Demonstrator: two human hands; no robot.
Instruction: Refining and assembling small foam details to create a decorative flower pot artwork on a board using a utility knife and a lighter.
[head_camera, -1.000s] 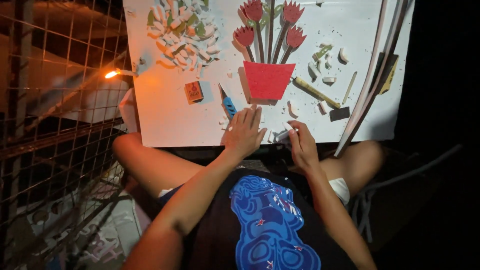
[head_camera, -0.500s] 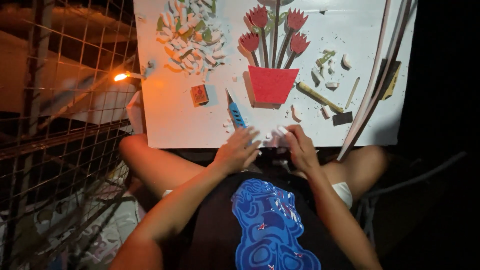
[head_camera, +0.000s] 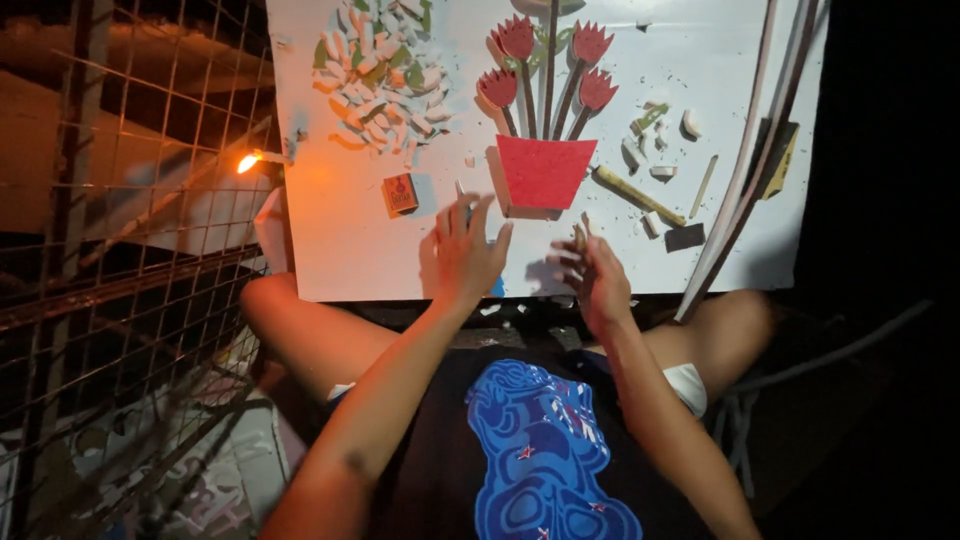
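Hands are working at the near edge of a white board (head_camera: 340, 240) lying across the person's knees. Left hand (head_camera: 462, 250) is resting flat on the board with fingers spread wide, holding nothing that shows; a blue tool (head_camera: 497, 287) is peeking out from under its heel. Right hand (head_camera: 598, 275) is sitting just beside it, fingers loosely curled around a small pale piece (head_camera: 578, 237) pinched at the fingertips, though the piece is too small to tell more. Just beyond both hands, a red pot (head_camera: 543, 172) cut-out is lying on the board, with red flowers (head_camera: 545, 60) on dark stems rising above it. Beyond the left hand, a small orange box (head_camera: 400, 192) is sitting, and farther off a heap of pale scraps (head_camera: 380, 75). Beyond the right hand, a yellowish stick (head_camera: 638, 195) and more scraps are lying scattered.
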